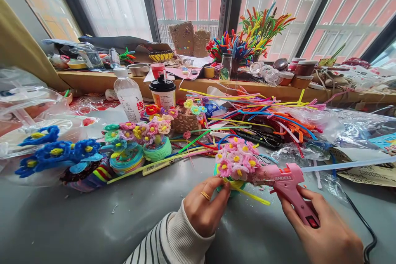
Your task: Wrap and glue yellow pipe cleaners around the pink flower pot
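Observation:
My left hand, with a gold ring and a striped sleeve, pinches the base of a small pot of pink pipe-cleaner flowers and a yellow pipe cleaner sticking out to the right. My right hand grips the handle of a pink glue gun, whose nozzle points left into the flower pot. A clear glue stick juts from the back of the gun to the right.
Finished flower pots stand to the left: blue ones and pastel ones. Loose coloured pipe cleaners pile behind, with a water bottle, a coffee cup and a cluttered window ledge. The gun's black cord trails right.

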`<state>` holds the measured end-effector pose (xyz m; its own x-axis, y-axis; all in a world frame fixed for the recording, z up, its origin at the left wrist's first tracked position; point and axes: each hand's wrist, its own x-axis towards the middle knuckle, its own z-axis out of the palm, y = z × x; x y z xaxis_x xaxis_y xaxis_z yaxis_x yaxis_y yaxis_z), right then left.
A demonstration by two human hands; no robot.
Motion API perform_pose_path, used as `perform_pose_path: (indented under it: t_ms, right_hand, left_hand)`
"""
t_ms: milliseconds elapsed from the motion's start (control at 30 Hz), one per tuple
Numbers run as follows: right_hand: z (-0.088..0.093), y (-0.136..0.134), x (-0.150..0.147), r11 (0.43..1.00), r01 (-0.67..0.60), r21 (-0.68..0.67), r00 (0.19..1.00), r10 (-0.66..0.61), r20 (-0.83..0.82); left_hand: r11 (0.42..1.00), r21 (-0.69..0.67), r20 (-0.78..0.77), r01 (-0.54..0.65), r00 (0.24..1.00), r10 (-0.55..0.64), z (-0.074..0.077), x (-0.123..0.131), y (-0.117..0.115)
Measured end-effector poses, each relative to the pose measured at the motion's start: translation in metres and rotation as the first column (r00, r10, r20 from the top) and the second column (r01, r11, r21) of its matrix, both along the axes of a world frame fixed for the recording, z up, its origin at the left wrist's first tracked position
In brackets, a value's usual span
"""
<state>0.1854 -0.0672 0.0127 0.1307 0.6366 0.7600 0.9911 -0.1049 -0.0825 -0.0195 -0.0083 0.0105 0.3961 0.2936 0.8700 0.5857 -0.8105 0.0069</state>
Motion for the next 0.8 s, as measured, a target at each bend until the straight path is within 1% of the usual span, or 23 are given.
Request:
perform_pose_path:
  t_ms: [267,500,700,800]
  right_hand:
    - [-0.001,-0.002,0.003,1.0,-0.014,0.0,1.0,0.014,-0.013]
    - [0.0,-0.001,-0.005,1.0,-0.005,0.007,0.999,0.006,-0.043]
    - [0.001,0.002,-0.008,0.999,-0.013,0.041,1.0,0.013,0.015]
    - [0.0,0.002,-0.008,0.998,-0.026,0.053,1.0,0.025,0.018]
  left_hand:
    - [1.0,-0.007,0.012,0.022,1.0,-0.022,0.001,0.0,0.0]
    - [1.0,0.0,0.001,-0.009,1.0,0.009,0.002,0.0,0.0]
    - [1.0,0.005,0.011,-0.013,1.0,0.013,0.004,0.0,-0.001]
    - [1.0,0.002,0.005,-0.013,1.0,0.013,0.004,0.001,-0.001]
